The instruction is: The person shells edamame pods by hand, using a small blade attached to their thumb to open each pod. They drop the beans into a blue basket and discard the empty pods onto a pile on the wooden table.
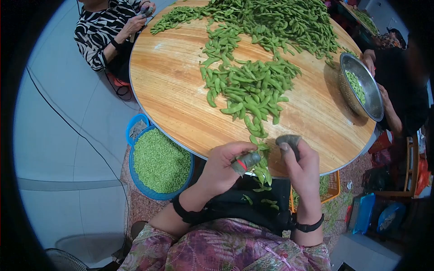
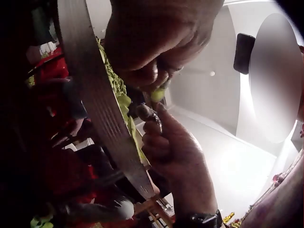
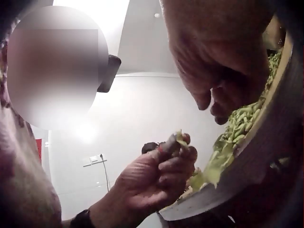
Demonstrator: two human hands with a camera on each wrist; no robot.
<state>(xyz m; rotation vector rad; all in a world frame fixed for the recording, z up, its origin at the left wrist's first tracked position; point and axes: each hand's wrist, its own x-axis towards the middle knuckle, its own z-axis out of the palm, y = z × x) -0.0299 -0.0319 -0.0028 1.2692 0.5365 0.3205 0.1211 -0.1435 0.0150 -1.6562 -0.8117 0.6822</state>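
1. Shelling beans, apparently, is the step in hand: one pod [image 3: 181,137], pinched in the left hand [image 1: 222,167], probably being split or emptied; whether beans are left inside, cannot tell.
2. Clock centred on the table [image 1: 167,90], 12 farthest from wearer: both hands are at 6, by the near edge, left hand toward 7, right toward 5.
3. Left hand: fingers bent, tips closed on the pod, grey finger cover with red band.
4. Right hand [image 1: 305,169]: thumb and forefinger parted a little, other fingers bent, no item seen between the tips; grey covers there too.
5. Unshelled pods: small pile [image 1: 253,88] at centre, its tail running to 6 between the hands; large heap [image 1: 280,22] toward 1.
6. Blue basin [image 1: 166,196] of shelled beans [image 1: 160,158] is off the table, between 7 and 8. Orange basket [image 1: 337,183] below the edge at 5, green contents unclear. Colander [image 1: 371,95] with some beans at 3.
7. Next move likely calls for the right fingers to meet the pod, squeeze beans out, send them to the basin, then take another from the tail.
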